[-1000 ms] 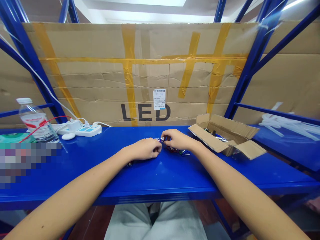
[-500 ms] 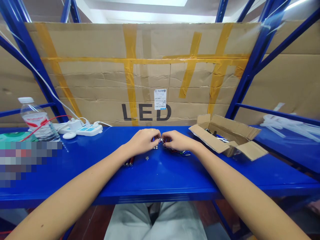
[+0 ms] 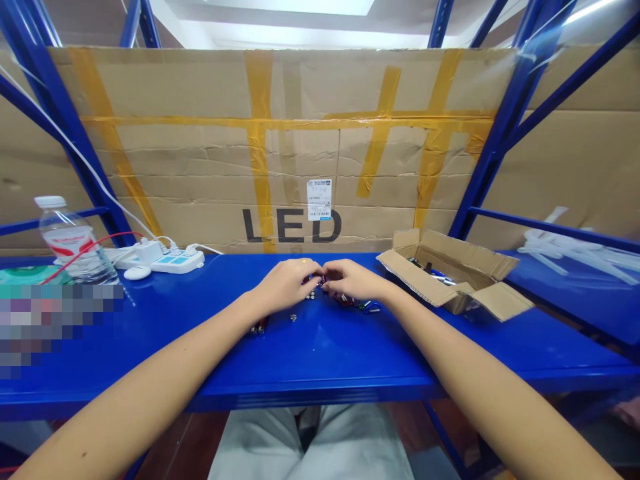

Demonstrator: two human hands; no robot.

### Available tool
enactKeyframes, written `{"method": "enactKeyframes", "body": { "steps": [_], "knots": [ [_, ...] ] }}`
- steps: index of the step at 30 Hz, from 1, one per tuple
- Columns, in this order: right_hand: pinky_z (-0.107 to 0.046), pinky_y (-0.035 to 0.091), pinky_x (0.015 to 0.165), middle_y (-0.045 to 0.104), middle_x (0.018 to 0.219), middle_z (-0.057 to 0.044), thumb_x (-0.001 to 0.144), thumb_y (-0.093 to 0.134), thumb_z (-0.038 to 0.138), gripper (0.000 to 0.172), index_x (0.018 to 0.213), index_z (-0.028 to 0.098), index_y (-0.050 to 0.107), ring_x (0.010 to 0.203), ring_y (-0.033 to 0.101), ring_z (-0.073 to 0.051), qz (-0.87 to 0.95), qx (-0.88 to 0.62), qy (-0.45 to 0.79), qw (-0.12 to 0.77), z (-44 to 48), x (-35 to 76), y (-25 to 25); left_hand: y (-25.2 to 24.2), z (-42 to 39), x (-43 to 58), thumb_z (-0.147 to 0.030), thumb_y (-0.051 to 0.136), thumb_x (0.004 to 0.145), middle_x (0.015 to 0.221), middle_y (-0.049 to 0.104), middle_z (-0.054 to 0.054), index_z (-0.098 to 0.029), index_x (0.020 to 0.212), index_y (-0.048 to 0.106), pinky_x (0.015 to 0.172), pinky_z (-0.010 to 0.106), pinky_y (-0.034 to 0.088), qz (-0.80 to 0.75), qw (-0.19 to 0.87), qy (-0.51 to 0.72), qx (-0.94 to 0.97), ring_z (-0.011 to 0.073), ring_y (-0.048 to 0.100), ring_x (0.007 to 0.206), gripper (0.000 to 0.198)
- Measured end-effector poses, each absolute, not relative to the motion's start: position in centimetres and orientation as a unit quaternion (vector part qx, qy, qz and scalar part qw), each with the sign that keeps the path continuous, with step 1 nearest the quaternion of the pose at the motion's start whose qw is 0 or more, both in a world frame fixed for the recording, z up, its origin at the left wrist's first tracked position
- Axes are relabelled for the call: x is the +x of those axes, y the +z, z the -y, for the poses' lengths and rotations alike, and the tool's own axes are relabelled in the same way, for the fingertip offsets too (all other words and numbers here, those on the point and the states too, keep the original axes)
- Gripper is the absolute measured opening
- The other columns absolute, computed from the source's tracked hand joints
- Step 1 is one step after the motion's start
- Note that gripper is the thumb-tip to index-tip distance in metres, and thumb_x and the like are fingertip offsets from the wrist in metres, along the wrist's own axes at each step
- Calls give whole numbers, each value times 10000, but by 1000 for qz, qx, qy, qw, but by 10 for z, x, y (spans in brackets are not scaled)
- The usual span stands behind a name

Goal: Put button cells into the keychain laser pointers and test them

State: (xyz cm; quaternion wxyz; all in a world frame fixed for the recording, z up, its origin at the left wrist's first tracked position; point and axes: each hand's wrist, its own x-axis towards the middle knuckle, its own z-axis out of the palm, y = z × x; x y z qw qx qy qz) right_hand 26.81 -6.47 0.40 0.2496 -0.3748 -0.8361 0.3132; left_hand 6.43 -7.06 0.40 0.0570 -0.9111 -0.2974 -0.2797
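My left hand and my right hand meet over the blue tabletop, fingertips almost touching. Both are closed in a pinch around small shiny pieces, mostly hidden by the fingers; a bit of blue metal shows between them. Beneath my right hand lies a pile of small coloured metal pieces with clips, red, green and blue. Dark red metal tubes rest beside my left wrist, partly covered by it. A tiny stack of silver discs stands in front of my hands, and more small silver pieces sit under the left fingertips.
An open cardboard box with small pen-like items is at the right. At the left are a water bottle and a white power strip with cables. A taped cardboard sheet closes off the back, between blue posts.
My fingertips have drawn slightly closer together, and the silver end that showed between them is now mostly covered. The pieces on the table have not moved.
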Motion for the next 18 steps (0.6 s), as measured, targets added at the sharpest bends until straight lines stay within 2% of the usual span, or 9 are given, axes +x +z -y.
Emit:
{"method": "enactKeyframes", "body": {
  "steps": [3,5,8,10,12,18],
  "knots": [
    [-253,438,594,635,730,-1,788,571,188,69,847,165,600,635,580,-137,838,-387,282,261,64,269,6,11,74,62,-215,503,908,1051,718,83,-175,1056,671,817,343,486,311,59,-263,-912,225,660,931,227],
    [-255,432,627,638,732,-3,769,572,152,76,829,162,618,653,572,-134,846,-396,249,258,65,270,8,20,77,57,-199,494,888,979,722,65,-177,984,682,791,321,474,320,42,-241,-915,209,653,883,212],
    [-256,424,663,651,756,-5,750,576,126,108,829,163,640,690,573,-136,851,-400,234,249,66,269,10,33,80,47,-188,516,825,821,710,16,-188,842,680,685,265,456,329,-63,-124,-934,163,634,744,164],
    [-255,418,662,646,747,-2,754,584,137,101,832,162,644,686,567,-135,850,-401,240,244,66,269,10,39,83,41,-227,565,780,759,698,-2,-194,799,676,604,240,437,344,-152,-15,-926,148,617,672,118],
    [-253,412,650,633,723,4,763,588,152,86,830,163,640,668,558,-131,849,-401,245,242,67,268,10,41,84,38,-264,610,737,734,689,-8,-198,787,673,563,232,422,361,-194,46,-911,147,605,645,104],
    [-246,403,618,623,720,6,767,586,165,103,856,167,638,654,550,-129,851,-394,248,242,66,268,8,39,89,44,-211,589,680,710,659,-10,-202,746,648,539,236,393,376,-170,68,-908,144,568,616,89]
  ]
}}
